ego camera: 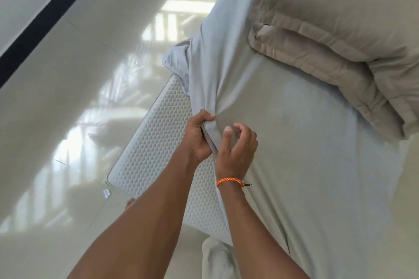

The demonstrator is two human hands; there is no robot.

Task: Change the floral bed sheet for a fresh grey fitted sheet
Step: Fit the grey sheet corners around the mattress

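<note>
The grey fitted sheet lies over the top of the mattress, whose white quilted side is bare along the near left edge. My left hand grips a bunched fold of the sheet's edge at the mattress side. My right hand, with an orange cord on the wrist, sits just right of it on the same fold, fingers curled and thumb up against the cloth. The sheet's far corner hangs loose and crumpled. No floral sheet is in view.
A folded beige quilt lies on the bed at the upper right. Glossy pale floor tiles spread to the left, with a dark strip along the wall. My bare toes show by the mattress corner.
</note>
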